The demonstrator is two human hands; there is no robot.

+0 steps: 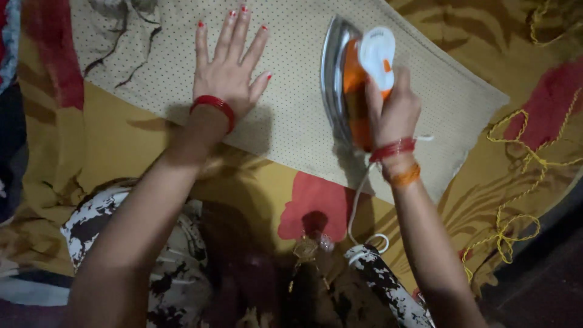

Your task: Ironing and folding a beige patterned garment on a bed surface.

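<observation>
We see our right hand [395,109] closed around the handle of the iron [355,79], the grip wrapped tight from behind with the fingers curled out of sight on the far side. The iron is tipped on its edge, so its shiny soleplate faces away from the grip toward our left hand, while the orange body and white dial sit just ahead of the knuckles. Its lower edge meets the cloth [291,115] directly below the grip. A white cord [358,200] runs from under that wrist back toward our lap.

Our left hand [228,70] lies flat on the same cloth, fingers spread wide, pinching nothing, palm pressed down. It is well apart from the iron, with a bare stretch of dotted beige cloth between the two hands.

The cloth extends past both grips, away from us and out to either side, and lies on a yellow sheet [109,140] with red flower prints. Beyond the right grip, on the outer side, a yellow thread [516,176] loops loosely over the sheet. Red bangles [215,104] ring the left wrist.
</observation>
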